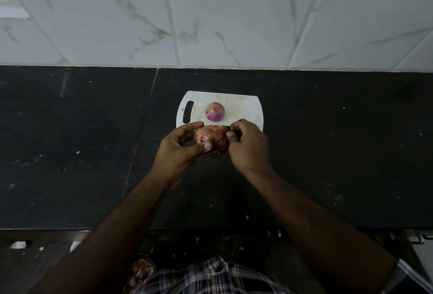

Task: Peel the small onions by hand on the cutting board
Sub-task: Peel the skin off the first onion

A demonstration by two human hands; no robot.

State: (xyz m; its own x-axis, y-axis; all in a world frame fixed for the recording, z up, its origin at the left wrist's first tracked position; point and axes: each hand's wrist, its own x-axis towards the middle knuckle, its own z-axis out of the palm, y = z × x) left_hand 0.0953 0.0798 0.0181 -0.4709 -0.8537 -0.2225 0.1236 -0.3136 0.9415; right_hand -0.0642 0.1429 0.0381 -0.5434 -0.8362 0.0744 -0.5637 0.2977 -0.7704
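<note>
A white marbled tile wall [234, 17] is standing behind a black countertop [70, 141]. A white cutting board [243, 106] is lying flat on the countertop, near the wall. The left hand [180, 146] is gripping an unpeeled onion [214, 140] from the left, fingers and thumb curled round it, above the board's near edge. The right hand [248, 145] is pinching the onion's dry skin at its right side. A peeled onion [215, 111] is sitting on the board, apart from both hands.

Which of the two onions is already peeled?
The onion lying alone on the cutting board, the purple onion. The held onion, gripped by the left hand and right hand, keeps its brown skin.
</note>
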